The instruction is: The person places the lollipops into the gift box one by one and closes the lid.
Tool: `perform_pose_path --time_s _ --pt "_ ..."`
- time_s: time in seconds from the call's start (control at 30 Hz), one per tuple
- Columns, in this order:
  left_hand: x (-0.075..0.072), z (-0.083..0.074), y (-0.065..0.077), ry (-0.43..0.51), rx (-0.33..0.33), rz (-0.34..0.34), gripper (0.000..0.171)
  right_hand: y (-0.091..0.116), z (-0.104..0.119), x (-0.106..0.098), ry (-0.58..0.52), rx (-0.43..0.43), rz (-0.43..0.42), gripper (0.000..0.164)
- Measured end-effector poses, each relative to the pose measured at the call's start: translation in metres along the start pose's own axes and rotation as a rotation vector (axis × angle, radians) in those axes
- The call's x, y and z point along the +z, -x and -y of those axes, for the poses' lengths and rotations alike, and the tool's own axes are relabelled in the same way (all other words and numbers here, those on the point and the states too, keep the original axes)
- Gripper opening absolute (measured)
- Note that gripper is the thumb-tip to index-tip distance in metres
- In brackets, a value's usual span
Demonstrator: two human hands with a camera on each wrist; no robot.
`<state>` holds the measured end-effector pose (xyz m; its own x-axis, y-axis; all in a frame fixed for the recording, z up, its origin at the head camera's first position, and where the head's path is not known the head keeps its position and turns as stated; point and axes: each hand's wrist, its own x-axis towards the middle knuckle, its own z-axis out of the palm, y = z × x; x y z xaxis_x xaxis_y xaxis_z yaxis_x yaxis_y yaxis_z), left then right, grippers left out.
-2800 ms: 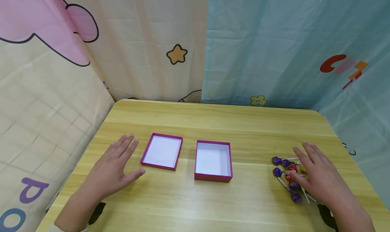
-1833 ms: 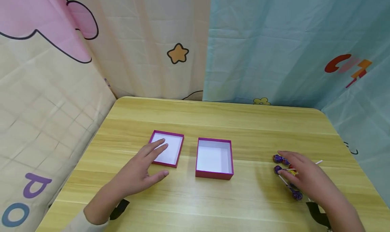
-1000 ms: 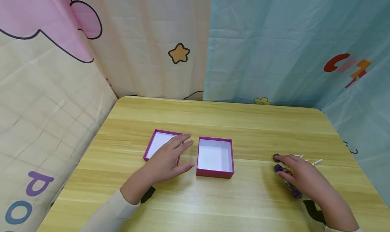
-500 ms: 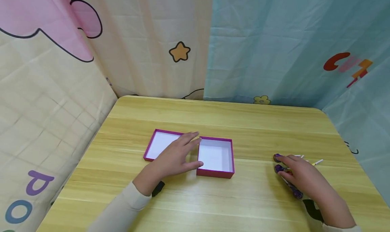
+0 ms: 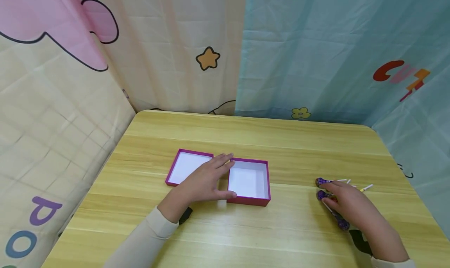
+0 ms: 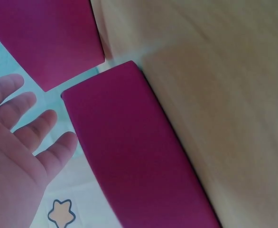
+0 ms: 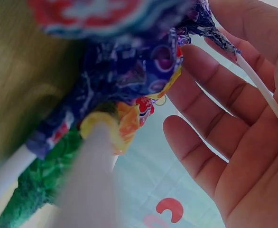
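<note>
A square magenta box [image 5: 248, 201] with a white inside stands at mid-table, and its shallow matching lid [image 5: 184, 167] lies inside up to its left. My left hand [image 5: 204, 180] reaches over the lid's right side. Its fingertips are at the box's left rim and its thumb at the front left corner; in the left wrist view the fingers are spread and relaxed. At the right, my right hand [image 5: 355, 207] bends loosely over a bunch of wrapped lollipops [image 5: 321, 195], partly hiding them. In the right wrist view its palm is turned towards several lollipops [image 7: 129, 66], fingers not closed round any.
The light wooden table [image 5: 281, 236] has rounded back corners. Behind it and along both sides hang printed curtains [image 5: 168, 49]. Table surface lies between the box and the lollipops.
My left hand has moved right, from left of the lid to the box's left edge. My right hand has moved slightly left over the lollipops, its fingers more bent. Box and lid stay put.
</note>
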<state>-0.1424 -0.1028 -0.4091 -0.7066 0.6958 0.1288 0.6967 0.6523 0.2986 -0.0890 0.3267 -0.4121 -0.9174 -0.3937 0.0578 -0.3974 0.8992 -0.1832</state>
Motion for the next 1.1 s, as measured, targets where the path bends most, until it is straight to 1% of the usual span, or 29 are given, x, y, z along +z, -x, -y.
perform_pose_path --time_s 0.17,0.3,0.47,0.6,0.77,0.97,1.1 --pt "0.0010 0.0008 0.0011 0.009 -0.025 0.011 0.097 0.0008 -0.0008 0.0012 -0.011 -0.022 -0.030 0.024" --pt "0.0017 0.0010 0.0015 0.022 -0.034 0.020 0.096 -0.0005 -0.0022 0.0012 -0.020 -0.024 -0.027 0.019" --pt "0.0036 0.0012 0.0003 0.011 -0.027 0.028 0.096 -0.0005 -0.0025 0.0027 -0.013 -0.014 -0.022 0.018" --pt "0.0040 0.0009 -0.0002 0.007 -0.036 0.045 0.096 -0.0006 -0.0026 0.0044 -0.015 -0.020 -0.038 0.017" --pt "0.0041 0.0009 -0.0001 0.015 -0.044 0.050 0.095 -0.0012 -0.0035 0.0054 -0.022 -0.039 -0.065 0.018" --pt "0.0040 0.0013 -0.0004 0.025 -0.050 0.049 0.096 -0.0036 -0.0043 0.0037 -0.033 -0.016 -0.049 0.015" --pt "0.0034 0.0014 -0.0008 0.033 -0.056 0.051 0.096 -0.0042 -0.0042 0.0023 -0.034 -0.027 -0.049 0.020"
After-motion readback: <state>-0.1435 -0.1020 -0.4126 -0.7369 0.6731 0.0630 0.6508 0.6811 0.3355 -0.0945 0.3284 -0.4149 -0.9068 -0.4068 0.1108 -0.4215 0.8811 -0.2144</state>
